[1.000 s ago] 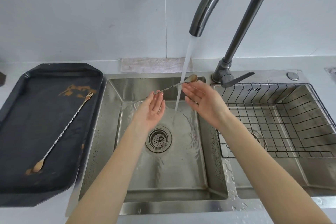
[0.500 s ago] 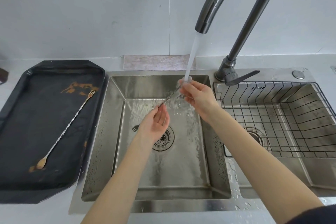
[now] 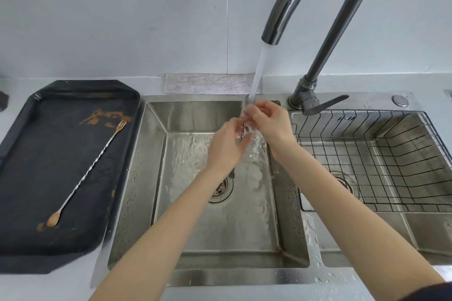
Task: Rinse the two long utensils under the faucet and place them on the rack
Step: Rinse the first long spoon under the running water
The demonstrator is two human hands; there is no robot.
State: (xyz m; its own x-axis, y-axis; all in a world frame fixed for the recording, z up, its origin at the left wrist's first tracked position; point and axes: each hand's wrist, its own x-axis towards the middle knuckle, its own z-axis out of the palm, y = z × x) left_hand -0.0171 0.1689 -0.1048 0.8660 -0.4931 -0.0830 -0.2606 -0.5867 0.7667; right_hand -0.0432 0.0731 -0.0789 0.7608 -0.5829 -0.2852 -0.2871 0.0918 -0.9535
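Water runs from the dark curved faucet (image 3: 315,7) into the left sink basin (image 3: 215,222). Under the stream my left hand (image 3: 227,144) and my right hand (image 3: 269,122) hold one long twisted metal utensil (image 3: 242,132) nearly upright; only a short piece of its shaft shows between my fingers. The second long utensil (image 3: 90,168), with a small fork at the far end and a spoon at the near end, lies diagonally on the black tray (image 3: 22,232) at the left. The black wire rack (image 3: 381,154) sits in the right basin.
Brown stains mark the tray near the fork end and the spoon end. A folded grey cloth (image 3: 208,83) lies behind the sink. The faucet lever (image 3: 322,105) points right over the rack's rim. Water drops cover the sink's front edge.
My left hand rose towards my right hand and the utensil tipped from slanted to nearly upright under the stream. The utensil on the tray has not moved.
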